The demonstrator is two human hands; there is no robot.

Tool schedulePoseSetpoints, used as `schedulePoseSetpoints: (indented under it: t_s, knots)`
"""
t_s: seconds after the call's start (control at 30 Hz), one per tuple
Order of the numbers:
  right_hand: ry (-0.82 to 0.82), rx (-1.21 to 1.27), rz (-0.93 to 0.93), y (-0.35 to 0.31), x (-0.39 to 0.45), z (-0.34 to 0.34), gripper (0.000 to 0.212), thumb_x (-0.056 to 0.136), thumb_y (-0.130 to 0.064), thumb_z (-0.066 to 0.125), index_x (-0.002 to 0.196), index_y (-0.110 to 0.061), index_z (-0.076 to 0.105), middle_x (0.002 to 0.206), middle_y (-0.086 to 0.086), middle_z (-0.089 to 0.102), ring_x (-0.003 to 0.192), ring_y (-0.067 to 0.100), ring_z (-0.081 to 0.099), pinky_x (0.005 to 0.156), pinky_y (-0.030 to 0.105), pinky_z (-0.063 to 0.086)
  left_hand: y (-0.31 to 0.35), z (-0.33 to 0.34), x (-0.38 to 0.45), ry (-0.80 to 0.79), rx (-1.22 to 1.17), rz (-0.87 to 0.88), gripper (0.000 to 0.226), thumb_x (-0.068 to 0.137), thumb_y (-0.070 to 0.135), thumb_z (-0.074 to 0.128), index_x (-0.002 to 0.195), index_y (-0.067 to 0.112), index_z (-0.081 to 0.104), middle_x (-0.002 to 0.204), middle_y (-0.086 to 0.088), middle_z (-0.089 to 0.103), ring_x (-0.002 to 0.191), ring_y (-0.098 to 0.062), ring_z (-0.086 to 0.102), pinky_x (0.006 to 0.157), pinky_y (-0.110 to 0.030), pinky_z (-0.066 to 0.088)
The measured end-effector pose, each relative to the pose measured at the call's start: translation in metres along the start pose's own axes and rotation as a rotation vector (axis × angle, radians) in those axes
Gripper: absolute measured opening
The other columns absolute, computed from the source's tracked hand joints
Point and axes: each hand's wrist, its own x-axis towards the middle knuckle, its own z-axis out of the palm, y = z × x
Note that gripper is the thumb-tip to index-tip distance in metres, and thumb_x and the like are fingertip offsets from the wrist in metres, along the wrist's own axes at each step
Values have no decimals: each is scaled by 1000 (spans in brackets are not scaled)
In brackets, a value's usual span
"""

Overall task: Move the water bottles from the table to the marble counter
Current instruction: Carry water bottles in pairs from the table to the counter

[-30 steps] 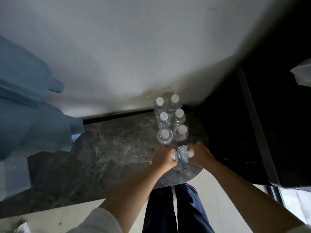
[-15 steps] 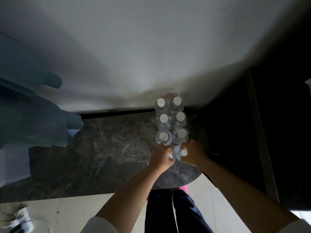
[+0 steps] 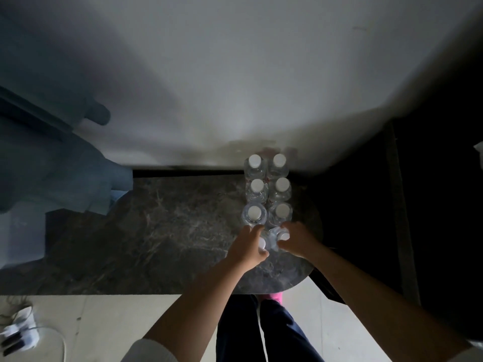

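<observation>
Several clear water bottles with white caps (image 3: 266, 189) stand in two rows on the dark marble counter (image 3: 162, 231), near its right rounded end. In front of them my left hand (image 3: 248, 246) is closed around one more bottle, whose white cap (image 3: 262, 243) shows between the fingers. Beside it my right hand (image 3: 296, 240) grips a second bottle with its cap (image 3: 282, 235) at my fingertips. Both held bottles stand close together just behind the nearest pair in the rows. Their bodies are mostly hidden by my hands.
A white wall rises behind the counter. Large blue water jugs (image 3: 52, 165) sit at the left end. A dark cabinet (image 3: 405, 205) borders the right side. On the pale floor at lower left lies a white power strip with cable (image 3: 21, 333). My dark trousers show below.
Both hands with their bottles have moved slightly forward toward the standing rows. The view has shifted a little; the six standing bottles have stayed put.
</observation>
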Motion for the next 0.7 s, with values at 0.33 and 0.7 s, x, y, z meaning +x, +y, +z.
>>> schedulePoseSetpoints:
  t_s: [0.33,0.7]
  knots:
    - [95,-172,-226,-65,-30,-28,34,92,-18,51,122,-3,56,130,15,57,121,28,53,101,32,41,-45,-51,-88,266,-202,-276,40,95,23,50,132,6,49,136,-12,51,125,-23,51,105,-29,40]
    - [9,-552,-839,-270,-117,48,31,91,-17,48,112,-1,63,119,17,64,113,31,58,95,32,45,-160,-91,-289,686,-403,-730,30,97,12,46,121,2,61,131,-16,58,123,-30,52,104,-31,39]
